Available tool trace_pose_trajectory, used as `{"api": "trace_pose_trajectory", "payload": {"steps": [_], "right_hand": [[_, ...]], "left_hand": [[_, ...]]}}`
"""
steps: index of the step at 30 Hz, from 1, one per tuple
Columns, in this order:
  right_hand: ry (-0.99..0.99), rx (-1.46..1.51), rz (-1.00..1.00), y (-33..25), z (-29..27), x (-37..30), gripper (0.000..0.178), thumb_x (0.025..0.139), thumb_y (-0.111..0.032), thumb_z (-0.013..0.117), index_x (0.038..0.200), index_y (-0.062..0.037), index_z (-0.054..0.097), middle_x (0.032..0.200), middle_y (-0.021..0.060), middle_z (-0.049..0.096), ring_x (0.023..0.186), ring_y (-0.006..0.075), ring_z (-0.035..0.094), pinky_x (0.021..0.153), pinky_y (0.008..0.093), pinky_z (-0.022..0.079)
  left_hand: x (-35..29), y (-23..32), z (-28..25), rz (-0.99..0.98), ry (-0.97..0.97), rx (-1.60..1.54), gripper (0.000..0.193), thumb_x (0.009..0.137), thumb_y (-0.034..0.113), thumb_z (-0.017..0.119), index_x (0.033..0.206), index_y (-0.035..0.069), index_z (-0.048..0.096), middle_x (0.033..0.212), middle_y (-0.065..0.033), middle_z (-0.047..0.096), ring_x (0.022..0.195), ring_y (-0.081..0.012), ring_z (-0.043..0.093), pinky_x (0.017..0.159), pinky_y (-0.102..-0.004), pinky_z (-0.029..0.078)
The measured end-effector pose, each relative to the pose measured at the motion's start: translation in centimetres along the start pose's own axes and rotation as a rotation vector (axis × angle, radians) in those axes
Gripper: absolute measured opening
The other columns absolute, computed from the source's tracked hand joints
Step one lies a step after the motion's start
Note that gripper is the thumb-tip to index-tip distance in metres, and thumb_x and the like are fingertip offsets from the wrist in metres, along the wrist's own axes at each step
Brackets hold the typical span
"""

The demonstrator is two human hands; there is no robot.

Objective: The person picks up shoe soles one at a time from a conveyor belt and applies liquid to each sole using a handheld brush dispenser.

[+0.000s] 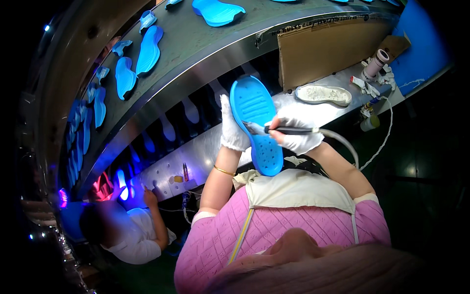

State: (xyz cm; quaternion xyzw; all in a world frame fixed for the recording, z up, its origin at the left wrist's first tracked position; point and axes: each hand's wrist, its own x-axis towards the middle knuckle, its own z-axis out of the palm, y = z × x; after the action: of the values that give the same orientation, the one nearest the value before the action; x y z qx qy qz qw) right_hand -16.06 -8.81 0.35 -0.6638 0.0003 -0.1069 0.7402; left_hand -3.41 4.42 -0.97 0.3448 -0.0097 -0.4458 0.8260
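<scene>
A blue shoe sole (pixel 267 156), ridged at its far end and pitted with small holes at its near end, is held up before me, its inside showing. My left hand (pixel 234 128), in a white glove, grips it along the left edge; the fingers behind it are hidden. My right hand (pixel 299 137), in a white glove with bare fingertips, is closed round a black-handled brush (pixel 296 130). The bristles touch the inside of the sole near its middle. From the handle's back end a grey hose (pixel 342 140) curves down to the right.
A conveyor belt (pixel 181 41) carrying several blue soles runs beyond the metal bench (pixel 210 139). On the right are a cardboard sheet (pixel 323 56), a whitish sole (pixel 323 94), a pink cylindrical container (pixel 376 65) and a hanging cord (pixel 390 122). A co-worker (pixel 134 235) works at lower left.
</scene>
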Motion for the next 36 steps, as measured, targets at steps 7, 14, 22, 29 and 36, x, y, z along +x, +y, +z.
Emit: {"api": "trace_pose_trajectory", "payload": {"steps": [7, 14, 22, 29, 36], "right_hand": [[0.043, -0.088, -0.17, 2.1, -0.7, -1.6, 0.01, 0.079, -0.004, 0.067, 0.086, -0.0011, 0.061, 0.082, 0.0076, 0.064, 0.072, 0.0121, 0.061, 0.068, 0.0243, 0.049], [0.092, -0.197, -0.291, 2.0, -0.1, -0.7, 0.014, 0.073, -0.002, 0.072, 0.084, -0.0012, 0.063, 0.082, 0.0097, 0.064, 0.072, 0.0155, 0.062, 0.068, 0.0266, 0.05], [0.132, -0.21, -0.381, 0.1, 0.4, 0.0, 0.012, 0.075, 0.004, 0.069, 0.084, -0.0022, 0.064, 0.082, 0.0095, 0.065, 0.072, 0.0146, 0.062, 0.065, 0.0261, 0.05], [0.094, 0.413, 0.108, -0.4, -0.1, -0.3, 0.012, 0.082, -0.005, 0.066, 0.091, -0.0018, 0.059, 0.088, 0.0072, 0.065, 0.072, 0.0106, 0.061, 0.065, 0.023, 0.05], [-0.014, 0.05, 0.081, 1.4, -0.8, -0.2, 0.012, 0.078, -0.003, 0.067, 0.087, -0.0018, 0.059, 0.088, 0.0101, 0.065, 0.07, 0.0104, 0.059, 0.063, 0.0232, 0.048]], "left_hand": [[-2.0, -4.3, -3.4, -0.09, 0.004, 0.18, 0.082, 0.08, 0.073, 0.035, 0.129, 0.007, 0.042, 0.117, -0.0119, 0.056, 0.104, -0.0242, 0.057, 0.089, -0.038, 0.049], [1.1, -3.1, -1.2, 0.092, -0.274, -0.16, 0.105, 0.064, 0.087, 0.035, 0.13, 0.005, 0.041, 0.118, -0.0148, 0.055, 0.103, -0.0306, 0.056, 0.09, -0.0452, 0.047], [2.0, -0.7, 0.3, 0.354, -0.357, -0.36, 0.106, 0.057, 0.082, 0.053, 0.128, 0.004, 0.04, 0.112, -0.0148, 0.054, 0.095, -0.0303, 0.057, 0.096, -0.0489, 0.041], [2.9, 0.9, -0.9, 0.415, -0.653, -0.357, 0.112, 0.055, 0.084, 0.052, 0.137, 0.009, 0.035, 0.129, -0.0185, 0.048, 0.107, -0.0368, 0.054, 0.099, -0.0532, 0.038], [3.2, 2.1, -1.6, 0.374, -0.727, -0.116, 0.118, 0.054, 0.082, 0.053, 0.141, 0.007, 0.026, 0.133, -0.0237, 0.041, 0.117, -0.04, 0.047, 0.1, -0.0536, 0.039]]}}
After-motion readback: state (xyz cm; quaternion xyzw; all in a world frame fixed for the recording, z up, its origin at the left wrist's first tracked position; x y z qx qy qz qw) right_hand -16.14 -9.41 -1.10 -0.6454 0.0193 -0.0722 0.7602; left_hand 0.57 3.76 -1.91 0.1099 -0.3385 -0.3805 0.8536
